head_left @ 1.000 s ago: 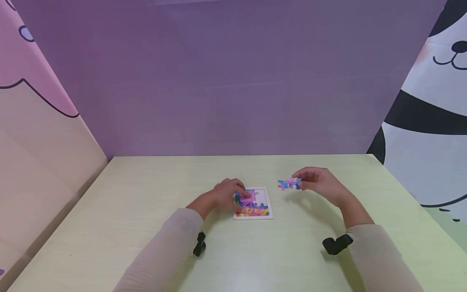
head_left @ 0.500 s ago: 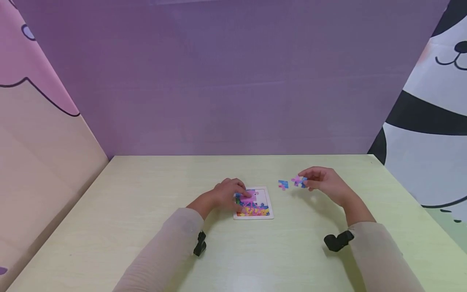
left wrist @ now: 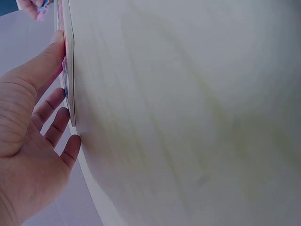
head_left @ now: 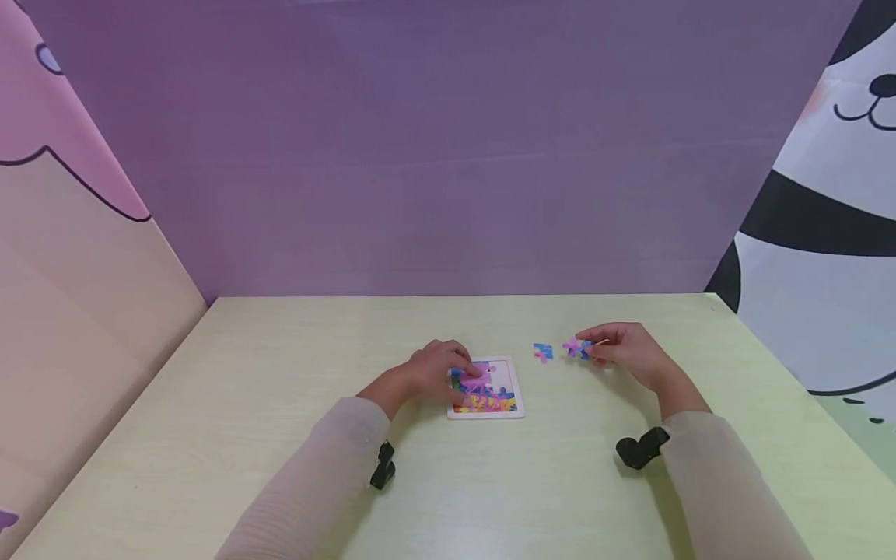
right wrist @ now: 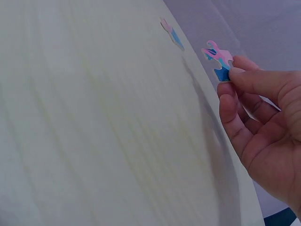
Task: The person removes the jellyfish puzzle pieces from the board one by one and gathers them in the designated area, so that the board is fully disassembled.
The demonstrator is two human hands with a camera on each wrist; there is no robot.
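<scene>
— Pinching a pink-and-blue puzzle piece between thumb and fingertips of the right hand, just above the pale green table. Clear from the right wrist view too: piece held at its edge, tabs free.

— And the left hand?

— Resting flat on the left edge of the puzzle tray, fingers straight and relaxed, steadying rather than gripping. Seen from the left wrist: thumb and fingers against the tray's rim.

— How far along, judging by the tray?

— Mostly filled, by the look of it: colourful picture across the lower and left parts, a white bare patch at the upper right corner. Probably two pieces short.

— Second one?

— Lying loose on the table, a small blue-and-pink piece between tray and right hand, touching neither. Also visible from the right wrist.

— Left to do, then?

— Likely seating the held piece, then the loose one. Exact gap shapes too small to tell.
</scene>
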